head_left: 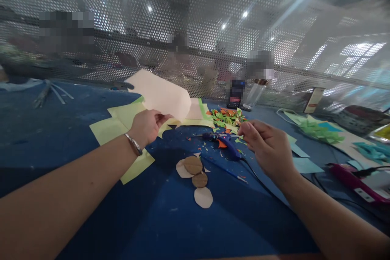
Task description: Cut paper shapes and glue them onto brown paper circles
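The left hand (149, 126) pinches the near edge of a pale sheet (163, 93), which is raised above and beyond it, over the yellow paper (102, 130). The sheet's long axis appears to slope from a notched end, up and left of that hand, down to a rounded end at its right. The right hand (263, 146) has its fingers pressed together beside the scraps (224, 118); I cannot tell whether they grip anything. The step looks like handling the sheet; the next move calls for a steady pinch.
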{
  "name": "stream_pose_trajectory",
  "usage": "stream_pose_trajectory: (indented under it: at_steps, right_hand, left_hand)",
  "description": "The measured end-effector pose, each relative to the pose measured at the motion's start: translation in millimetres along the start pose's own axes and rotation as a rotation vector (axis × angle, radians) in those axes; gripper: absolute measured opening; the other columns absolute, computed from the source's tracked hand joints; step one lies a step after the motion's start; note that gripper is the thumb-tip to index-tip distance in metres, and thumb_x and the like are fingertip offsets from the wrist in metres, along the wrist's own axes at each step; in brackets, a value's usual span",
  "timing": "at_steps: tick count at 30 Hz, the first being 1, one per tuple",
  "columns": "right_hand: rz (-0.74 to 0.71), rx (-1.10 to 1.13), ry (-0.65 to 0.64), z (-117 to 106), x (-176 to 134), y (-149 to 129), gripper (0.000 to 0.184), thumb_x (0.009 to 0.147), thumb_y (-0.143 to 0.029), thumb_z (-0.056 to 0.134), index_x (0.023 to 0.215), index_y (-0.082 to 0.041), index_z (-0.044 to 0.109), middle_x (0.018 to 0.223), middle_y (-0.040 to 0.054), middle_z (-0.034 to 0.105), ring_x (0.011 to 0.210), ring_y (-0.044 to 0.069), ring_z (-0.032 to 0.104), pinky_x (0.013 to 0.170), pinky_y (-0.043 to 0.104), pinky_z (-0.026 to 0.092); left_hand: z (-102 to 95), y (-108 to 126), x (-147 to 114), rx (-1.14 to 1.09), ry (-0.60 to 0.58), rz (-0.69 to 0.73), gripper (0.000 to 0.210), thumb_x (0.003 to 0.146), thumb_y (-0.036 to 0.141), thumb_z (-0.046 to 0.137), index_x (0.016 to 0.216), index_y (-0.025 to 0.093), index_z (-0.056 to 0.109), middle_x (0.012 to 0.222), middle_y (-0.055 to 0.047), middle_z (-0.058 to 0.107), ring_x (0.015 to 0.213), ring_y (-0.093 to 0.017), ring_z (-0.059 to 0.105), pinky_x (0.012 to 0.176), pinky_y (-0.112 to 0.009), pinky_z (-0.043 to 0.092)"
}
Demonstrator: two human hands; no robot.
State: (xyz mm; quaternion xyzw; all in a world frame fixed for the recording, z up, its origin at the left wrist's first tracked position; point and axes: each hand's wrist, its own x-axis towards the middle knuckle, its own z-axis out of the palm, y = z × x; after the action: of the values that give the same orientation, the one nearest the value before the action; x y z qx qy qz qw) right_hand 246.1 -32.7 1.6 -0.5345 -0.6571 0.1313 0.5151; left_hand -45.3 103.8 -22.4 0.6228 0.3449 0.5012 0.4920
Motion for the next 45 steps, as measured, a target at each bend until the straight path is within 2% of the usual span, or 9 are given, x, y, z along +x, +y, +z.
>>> stream_pose_trajectory:
  at_steps: [4, 9, 17, 21, 26, 30, 34, 41, 45]
  right_hand:
    - [-0.007, -0.025, 0.006, 0, -1, -2, 0.046, 0.093, -0.061, 0.055, 0.074, -0.02, 0.061, 0.056, -0.0043, 0.036, 0.05, 0.011, 0.032, 0.047, 0.027, 0.024]
    - [-0.031, -0.127, -0.043, -1, 0, -6, 0.047, 0.095, -0.061, 0.053, 0.073, -0.02, 0.06, 0.057, -0.0042, 0.037, 0.052, 0.011, 0.035, 0.051, 0.027, 0.029]
    - [-0.002, -0.494, -0.492, 9, 0, 2, 0.055, 0.093, -0.068, 0.045, 0.068, -0.02, 0.053, 0.055, -0.0036, 0.043, 0.051, 0.012, 0.039, 0.051, 0.027, 0.024]
    - [-0.017, -0.674, -0.611, 13, -2, -2, 0.055, 0.094, -0.067, 0.044, 0.067, -0.02, 0.052, 0.057, -0.0017, 0.051, 0.052, 0.012, 0.044, 0.052, 0.027, 0.022]
    - [-0.024, -0.796, -0.627, 15, -4, -5, 0.05, 0.095, -0.062, 0.045, 0.071, -0.02, 0.056, 0.062, 0.0007, 0.061, 0.056, 0.013, 0.049, 0.052, 0.027, 0.021]
    - [-0.042, -0.842, -0.638, 17, -7, -3, 0.045, 0.095, -0.06, 0.047, 0.077, -0.021, 0.061, 0.071, 0.0027, 0.068, 0.062, 0.016, 0.057, 0.053, 0.027, 0.021]
    - [-0.033, -0.895, -0.633, 17, -10, -3, 0.044, 0.094, -0.06, 0.048, 0.08, -0.022, 0.062, 0.071, 0.0033, 0.068, 0.061, 0.017, 0.057, 0.052, 0.027, 0.02]
    - [-0.03, -0.966, -0.615, 16, -11, -9, 0.041, 0.094, -0.06, 0.048, 0.08, -0.023, 0.06, 0.069, 0.0024, 0.068, 0.061, 0.018, 0.057, 0.052, 0.028, 0.02]
    - [-0.04, -0.971, -0.617, 16, -11, -9, 0.042, 0.094, -0.059, 0.047, 0.08, -0.022, 0.06, 0.069, 0.0023, 0.068, 0.061, 0.017, 0.057, 0.051, 0.029, 0.02]
  left_hand:
    - [5.2, 1, 2, -0.065, 0.093, -0.06, 0.033, 0.077, 0.046, 0.068, 0.069, 0.02, 0.048, 0.072, -0.002, 0.061, 0.104, -0.02, 0.057, 0.088, -0.038, 0.049]
    - [6.1, 15, 2, -0.023, 0.105, -0.116, 0.032, 0.079, 0.046, 0.072, 0.077, 0.019, 0.055, 0.071, -0.001, 0.063, 0.099, -0.019, 0.058, 0.091, -0.038, 0.049]
    - [2.8, 28, -14, 0.232, 0.029, -0.173, 0.031, 0.084, 0.042, 0.07, 0.092, 0.014, 0.061, 0.083, -0.004, 0.067, 0.08, -0.014, 0.055, 0.073, -0.031, 0.045]
    - [13.9, 33, -23, 0.399, -0.11, -0.169, 0.033, 0.078, 0.04, 0.076, 0.097, 0.015, 0.067, 0.085, -0.004, 0.067, 0.071, -0.015, 0.055, 0.065, -0.029, 0.041]
    - [43.8, 50, -46, 0.818, -0.569, 0.024, 0.053, 0.073, 0.059, 0.074, 0.107, 0.02, 0.069, 0.1, -0.007, 0.067, 0.083, -0.022, 0.06, 0.07, -0.031, 0.043]
    - [60.7, 55, -63, 0.951, -0.714, 0.07, 0.056, 0.072, 0.056, 0.075, 0.114, 0.02, 0.067, 0.106, -0.009, 0.062, 0.085, -0.024, 0.059, 0.069, -0.031, 0.043]
    - [58.5, 47, -61, 0.955, -0.665, 0.054, 0.041, 0.076, 0.046, 0.071, 0.107, 0.019, 0.069, 0.104, -0.009, 0.06, 0.081, -0.022, 0.058, 0.067, -0.031, 0.042]
    - [43.7, 36, -44, 0.865, -0.547, -0.092, 0.053, 0.075, 0.056, 0.072, 0.111, 0.018, 0.063, 0.099, -0.008, 0.062, 0.077, -0.022, 0.059, 0.066, -0.032, 0.041]
    - [42.5, 30, -41, 0.955, -0.376, -0.003, 0.059, 0.069, 0.061, 0.074, 0.106, 0.018, 0.058, 0.098, -0.009, 0.062, 0.077, -0.023, 0.058, 0.064, -0.032, 0.038]
